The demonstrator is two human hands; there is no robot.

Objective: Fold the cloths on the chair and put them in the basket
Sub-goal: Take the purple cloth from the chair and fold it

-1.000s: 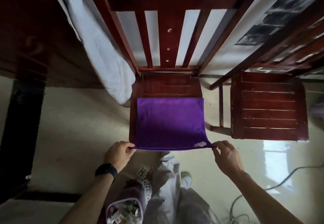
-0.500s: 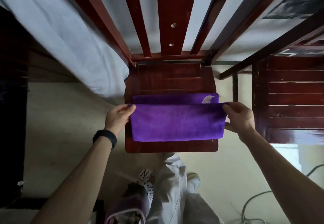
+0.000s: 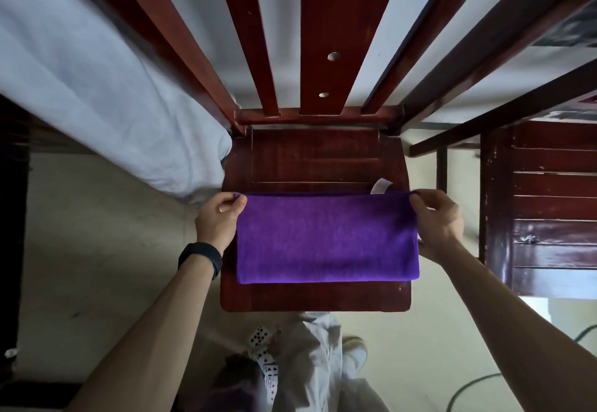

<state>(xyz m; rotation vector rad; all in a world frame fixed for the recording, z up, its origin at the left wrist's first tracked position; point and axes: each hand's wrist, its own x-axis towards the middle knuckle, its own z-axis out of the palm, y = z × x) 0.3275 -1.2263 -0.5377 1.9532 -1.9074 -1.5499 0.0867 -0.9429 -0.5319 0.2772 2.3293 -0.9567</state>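
While you lean over, the purple rectangular microfibre cloth (image 3: 326, 239) lies folded double on the dark red wooden chair seat (image 3: 315, 297). Your left hand (image 3: 217, 222) pinches its far-left corner, right hand (image 3: 437, 218) pinches the far-right corner; white tag (image 3: 380, 185) sticks out nr your right thumb.

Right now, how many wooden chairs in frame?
2. One chair at centre, holding the purple cloth; a second chair right of it, partly cut off by the frame edge. More could sit outside view.
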